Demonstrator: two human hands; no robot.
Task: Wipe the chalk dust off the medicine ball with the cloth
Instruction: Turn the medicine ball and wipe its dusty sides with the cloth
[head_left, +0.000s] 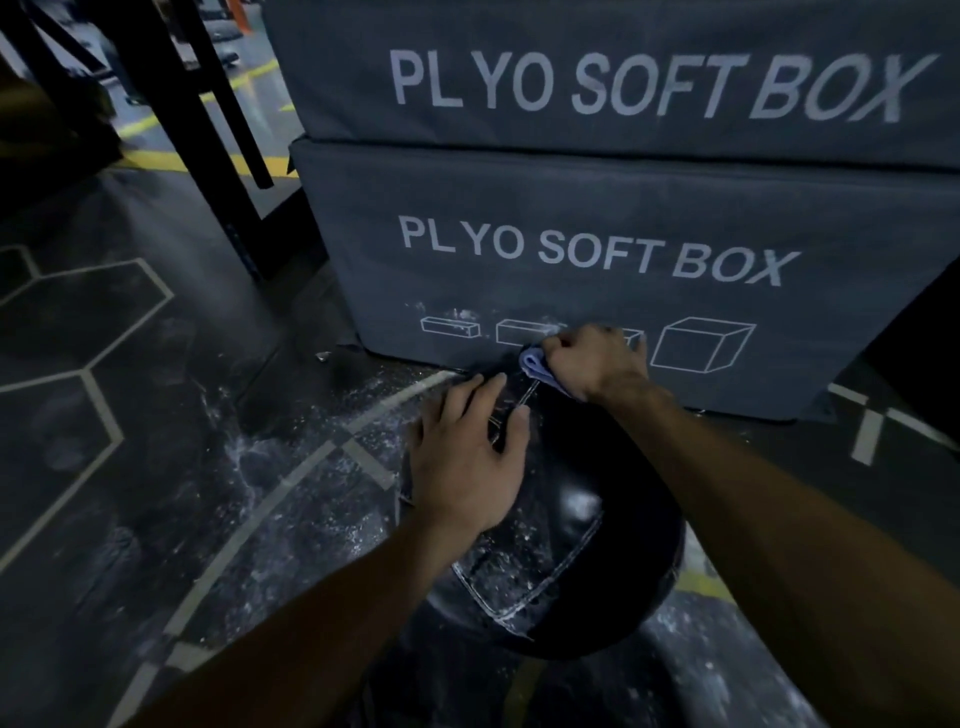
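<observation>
My right hand (592, 364), fingers bunched around the cloth (535, 366), sits at the medicine ball's (571, 551) twelve o'clock edge, so its dusty panel lies toward six o'clock; left hand (467, 457) rests flat, fingers spread, holding nothing.

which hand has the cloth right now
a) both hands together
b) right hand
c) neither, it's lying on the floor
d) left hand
b: the right hand bunches the pale blue cloth at the far top of the medicine ball, while the left hand lies flat on the ball with no cloth in it.
</observation>
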